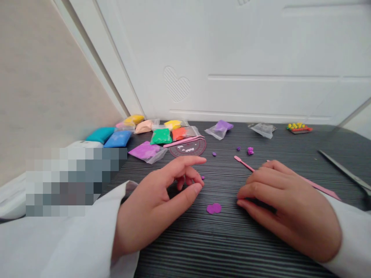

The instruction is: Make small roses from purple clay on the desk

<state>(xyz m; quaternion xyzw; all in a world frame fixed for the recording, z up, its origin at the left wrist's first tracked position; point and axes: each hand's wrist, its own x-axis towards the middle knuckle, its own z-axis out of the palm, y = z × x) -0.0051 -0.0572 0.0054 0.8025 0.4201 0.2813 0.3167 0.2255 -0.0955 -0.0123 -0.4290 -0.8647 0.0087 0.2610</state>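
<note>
Two thin, flat purple clay discs [213,208] overlap on the dark ribbed table between my hands. My left hand [162,200] is to their left, its index finger stretched out and its other fingers loosely bent, apart from the discs. A tiny purple clay bit [203,178] shows right by its fingertips. On the right, my right hand [284,204] rests low with fingers curled and thumb and index tips close together; anything between them is hidden. Under and behind it lie a pink modelling tool [244,163] and another pink tool [321,188], partly covered.
Farther back lie small purple pieces [250,151] and a round patterned mat [199,148] bearing white bits and a pink strip. Several clay packets, such as a green one [161,136], line the left back. Scissors [344,168] lie right; a white panel [246,92] stands behind.
</note>
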